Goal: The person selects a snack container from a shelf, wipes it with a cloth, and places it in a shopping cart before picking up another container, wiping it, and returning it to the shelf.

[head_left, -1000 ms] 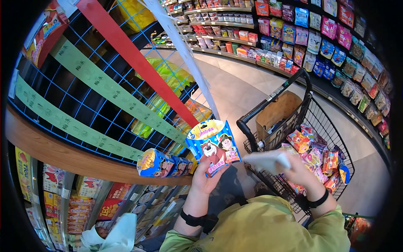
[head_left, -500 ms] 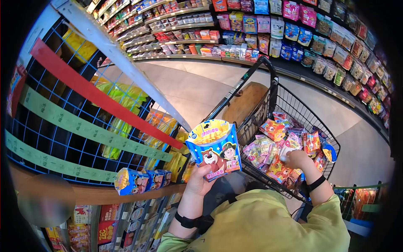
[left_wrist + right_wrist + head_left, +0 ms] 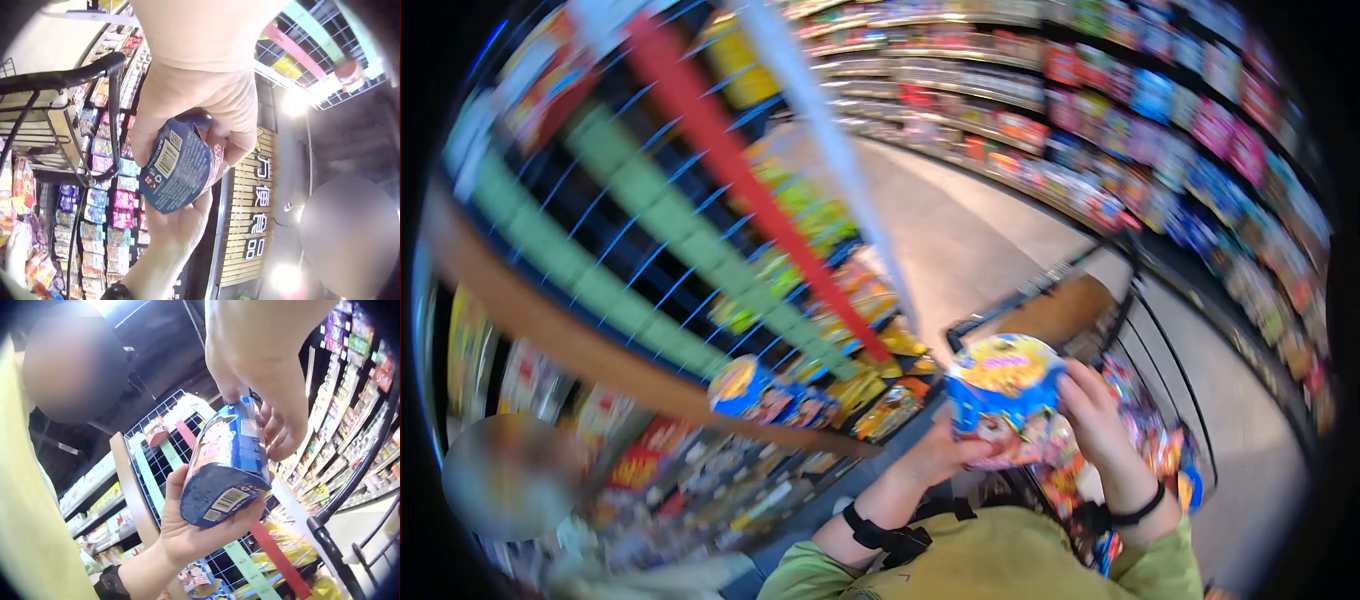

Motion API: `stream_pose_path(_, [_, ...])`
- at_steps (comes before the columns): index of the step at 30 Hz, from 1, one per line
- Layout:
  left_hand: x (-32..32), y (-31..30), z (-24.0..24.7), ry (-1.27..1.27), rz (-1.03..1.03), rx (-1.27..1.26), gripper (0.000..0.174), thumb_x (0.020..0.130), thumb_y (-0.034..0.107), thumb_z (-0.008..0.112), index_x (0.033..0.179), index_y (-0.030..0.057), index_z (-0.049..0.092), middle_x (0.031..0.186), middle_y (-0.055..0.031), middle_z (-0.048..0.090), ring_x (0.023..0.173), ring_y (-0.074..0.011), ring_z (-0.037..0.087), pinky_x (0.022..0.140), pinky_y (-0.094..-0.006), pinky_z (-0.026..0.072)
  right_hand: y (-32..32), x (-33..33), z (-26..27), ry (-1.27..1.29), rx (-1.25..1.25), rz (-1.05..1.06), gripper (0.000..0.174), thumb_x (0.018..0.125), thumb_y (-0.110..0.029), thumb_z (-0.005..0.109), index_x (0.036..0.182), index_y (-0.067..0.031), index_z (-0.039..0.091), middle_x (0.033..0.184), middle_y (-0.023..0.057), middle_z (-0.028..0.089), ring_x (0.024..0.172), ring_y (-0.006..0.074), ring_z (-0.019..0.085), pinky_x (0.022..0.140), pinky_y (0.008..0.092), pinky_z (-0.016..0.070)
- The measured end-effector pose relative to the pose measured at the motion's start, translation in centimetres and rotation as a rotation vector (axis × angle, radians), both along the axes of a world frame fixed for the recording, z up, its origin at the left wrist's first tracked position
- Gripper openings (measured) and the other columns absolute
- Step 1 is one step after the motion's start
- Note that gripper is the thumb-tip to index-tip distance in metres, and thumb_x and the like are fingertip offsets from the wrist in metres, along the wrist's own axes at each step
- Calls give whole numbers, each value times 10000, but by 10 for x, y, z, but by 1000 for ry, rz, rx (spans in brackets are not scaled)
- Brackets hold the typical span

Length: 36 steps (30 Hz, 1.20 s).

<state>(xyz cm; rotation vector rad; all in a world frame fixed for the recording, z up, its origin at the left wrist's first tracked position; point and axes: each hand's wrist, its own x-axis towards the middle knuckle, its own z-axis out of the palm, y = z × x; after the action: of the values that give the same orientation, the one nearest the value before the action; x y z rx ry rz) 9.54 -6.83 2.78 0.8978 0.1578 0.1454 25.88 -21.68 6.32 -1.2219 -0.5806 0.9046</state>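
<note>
A blue snack box with a yellow scalloped top and a cartoon bear is held up in front of the body in the head view, blurred. My left hand grips it low on its left side. My right hand holds its right upper edge, thumb and fingers on opposite faces in the right wrist view. The box's dark blue bottom shows a barcode there, with the left hand wrapped beneath it. In the left wrist view the box sits between both hands.
A black wire shopping cart stands at the right, holding colourful snack bags and a brown box. At the left, similar blue boxes line a wooden ledge below a blue wire rack. Stocked shelves curve behind the cart.
My right hand has let go of a white item in the cart and come back to grip the snack box. The box has moved right and lower, and the view has swung left.
</note>
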Motion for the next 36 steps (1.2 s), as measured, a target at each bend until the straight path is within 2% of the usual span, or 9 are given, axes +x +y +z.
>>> stream_pose_path(3, [-20, 7, 7, 33, 55, 187, 715, 712, 151, 759, 1314, 12, 400, 1216, -89, 552, 1122, -172, 517, 1000, -345, 374, 15, -12, 8, 115, 160, 118, 451, 920, -254, 531, 1275, -5, 407, 1187, 60, 519, 1112, 142, 486, 950, 284, 377])
stream_pose_path(7, [-54, 25, 13, -46, 149, 279, 756, 714, 155, 764, 1338, 4, 363, 1281, -96, 502, 1186, -163, 459, 1029, -344, 332, 43, -31, 2, -39, 154, 285, 617, 862, -294, 635, 1324, -13, 337, 1260, 76, 467, 1181, 187, 447, 1004, 331, 338])
stream_pose_path(10, [-91, 50, 28, 33, 171, 644, 787, 727, 136, 757, 1365, 8, 314, 1344, -99, 430, 1228, -171, 413, 1044, -343, 310, 72, -54, 15, -9, 174, 403, 667, 811, -119, 699, 1336, -15, 303, 1272, 88, 459, 1185, 178, 450, 1001, 326, 352])
stream_pose_path(13, [-124, 69, 39, -16, 395, 406, 800, 727, 46, 741, 1381, 18, 281, 1376, -92, 377, 1256, -171, 381, 1044, -349, 316, 106, -83, 17, -12, 233, 460, 664, 809, -60, 683, 1339, -13, 286, 1276, 99, 457, 1188, 178, 454, 1004, 326, 361])
stream_pose_path(15, [-148, 89, 53, -15, 509, 462, 757, 751, 55, 736, 1368, 36, 299, 1277, -53, 439, 1214, -151, 413, 1019, -320, 344, 132, -100, 15, -55, 234, 530, 652, 804, 1, 657, 1335, -10, 279, 1281, 119, 451, 1197, 190, 451, 1012, 334, 363])
stream_pose_path(21, [-213, 143, 70, -84, 717, 472, 703, 736, -33, 717, 1331, -17, 344, 1277, -82, 459, 1195, -162, 448, 1006, -327, 370, 218, -156, 36, -145, 280, 652, 644, 821, 10, 639, 1343, -22, 264, 1296, 104, 438, 1211, 178, 436, 1016, 339, 361])
stream_pose_path(26, [-247, 188, 85, -120, 957, 723, 779, 743, 39, 678, 1395, 2, 253, 1394, -121, 322, 1308, -229, 308, 1091, -393, 241, 280, -187, 51, -161, 308, 708, 648, 836, -19, 642, 1355, -23, 253, 1283, 102, 448, 1199, 176, 446, 1013, 327, 364])
stream_pose_path(30, [-246, 209, 94, -47, 1116, 901, 736, 795, 67, 643, 1402, 3, 231, 1436, -189, 271, 1330, -279, 290, 1093, -397, 238, 315, -194, 53, -206, 346, 729, 668, 838, -67, 661, 1359, -18, 247, 1275, 111, 455, 1188, 178, 457, 1006, 328, 376])
stream_pose_path(36, [-232, 221, 104, -27, 1190, 833, 623, 888, 106, 577, 1395, -6, 234, 1329, -224, 416, 1191, -227, 471, 975, -319, 396, 333, -198, 59, -277, 357, 720, 655, 843, -92, 662, 1354, -18, 259, 1264, 116, 469, 1181, 180, 463, 990, 332, 393])
